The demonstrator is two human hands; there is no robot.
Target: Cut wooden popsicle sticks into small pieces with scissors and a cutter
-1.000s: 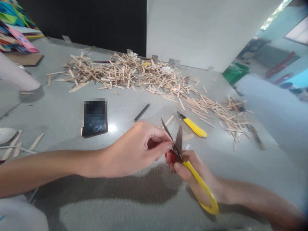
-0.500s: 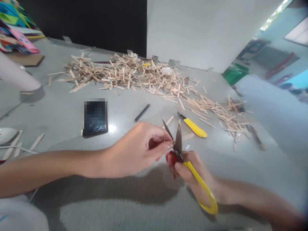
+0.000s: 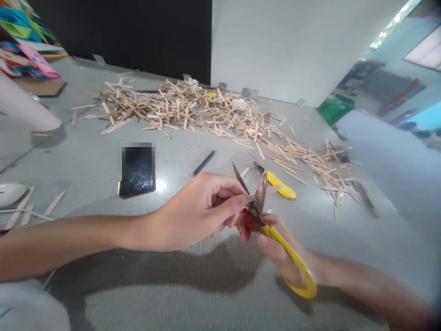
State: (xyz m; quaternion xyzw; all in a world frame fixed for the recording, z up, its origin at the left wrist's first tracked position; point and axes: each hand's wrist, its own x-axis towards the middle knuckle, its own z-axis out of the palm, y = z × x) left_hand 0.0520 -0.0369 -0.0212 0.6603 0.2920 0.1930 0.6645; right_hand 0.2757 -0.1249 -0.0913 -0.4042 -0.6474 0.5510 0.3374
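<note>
From where I stand, the left hand [image 3: 193, 211] pinches a thin wooden piece [image 3: 251, 198] between thumb and fingertips, at the spread blades of the scissors [image 3: 257, 212]. The right hand's [image 3: 282, 250] fingers curl around their handles. A yellow cutter [image 3: 282, 186] lies just beyond; grey tabletop [image 3: 175, 154] stretches between the left hand and the stick heap [image 3: 179, 108].
</note>
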